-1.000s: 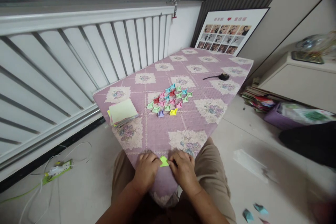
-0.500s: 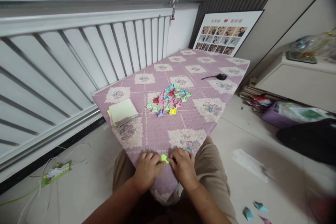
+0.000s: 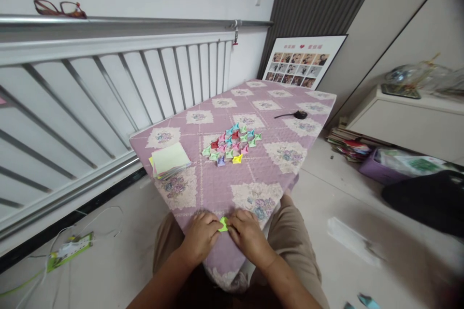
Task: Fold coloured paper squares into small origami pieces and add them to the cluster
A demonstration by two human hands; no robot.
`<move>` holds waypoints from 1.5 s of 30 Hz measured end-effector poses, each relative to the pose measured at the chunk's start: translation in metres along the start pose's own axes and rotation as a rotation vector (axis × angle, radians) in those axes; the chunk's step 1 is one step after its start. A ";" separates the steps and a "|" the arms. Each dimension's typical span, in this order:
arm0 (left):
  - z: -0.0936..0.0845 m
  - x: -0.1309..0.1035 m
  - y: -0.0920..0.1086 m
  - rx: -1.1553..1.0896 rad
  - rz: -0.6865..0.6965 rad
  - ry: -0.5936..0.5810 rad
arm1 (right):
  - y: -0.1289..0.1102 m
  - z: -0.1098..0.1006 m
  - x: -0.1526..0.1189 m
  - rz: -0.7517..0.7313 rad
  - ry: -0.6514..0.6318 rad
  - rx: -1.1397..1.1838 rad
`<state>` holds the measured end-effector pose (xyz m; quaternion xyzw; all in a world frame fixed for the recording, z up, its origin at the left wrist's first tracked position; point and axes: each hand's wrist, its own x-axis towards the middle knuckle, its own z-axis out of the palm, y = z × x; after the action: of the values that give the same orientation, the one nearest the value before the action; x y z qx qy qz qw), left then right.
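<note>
A small folded yellow-green paper [image 3: 224, 224] lies at the near end of the table, pinched between my two hands. My left hand [image 3: 201, 235] grips its left edge with thumb and fingers together. On the opposite edge, my right hand [image 3: 248, 232] has its fingertips closed on the paper. Farther up the cloth sits a cluster of folded paper pieces [image 3: 235, 146] in pink, green, blue and red. A yellow folded piece [image 3: 237, 159] and a purple one [image 3: 221, 161] are at its near side. To the left rests a stack of square paper sheets [image 3: 170, 158].
A purple flowered tablecloth [image 3: 250, 174] covers the table. A black object with a thin tail [image 3: 299, 115] lies toward the far right. White radiator bars [image 3: 152, 82] run along the left. A power strip [image 3: 70, 251] with cables is on the floor.
The camera view has tilted up slightly, so the scene sits lower. Both hands stay on the yellow-green paper, which has turned a little and shows a different outline.
</note>
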<state>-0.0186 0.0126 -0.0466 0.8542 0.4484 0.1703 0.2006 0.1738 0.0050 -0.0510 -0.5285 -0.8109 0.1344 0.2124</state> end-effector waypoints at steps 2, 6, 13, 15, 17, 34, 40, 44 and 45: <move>0.003 0.000 -0.001 -0.004 0.012 0.032 | 0.001 -0.003 0.001 -0.013 -0.030 0.018; 0.007 0.000 -0.004 -0.011 0.019 0.088 | 0.000 -0.009 0.006 -0.003 -0.078 -0.006; 0.006 0.006 -0.001 -0.054 -0.023 0.132 | -0.002 -0.018 0.017 -0.020 -0.128 -0.033; 0.006 0.009 0.002 -0.052 -0.042 0.147 | -0.006 -0.019 0.019 -0.042 -0.118 -0.074; 0.005 0.013 0.004 -0.047 -0.065 0.161 | -0.011 -0.018 0.021 -0.060 -0.091 -0.155; 0.032 0.019 0.031 -0.693 -0.389 0.493 | -0.020 -0.013 0.022 0.206 0.246 0.207; 0.026 0.026 0.032 -0.715 -0.359 0.450 | -0.027 -0.012 0.018 0.236 0.265 0.351; 0.017 0.023 0.032 -0.625 -0.345 0.440 | -0.028 -0.011 0.017 0.275 0.259 0.417; 0.015 0.021 0.032 -0.562 -0.335 0.432 | -0.028 -0.010 0.016 0.283 0.257 0.434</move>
<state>0.0221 0.0110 -0.0416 0.6252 0.5495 0.4274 0.3528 0.1507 0.0087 -0.0261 -0.5915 -0.6476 0.2650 0.4006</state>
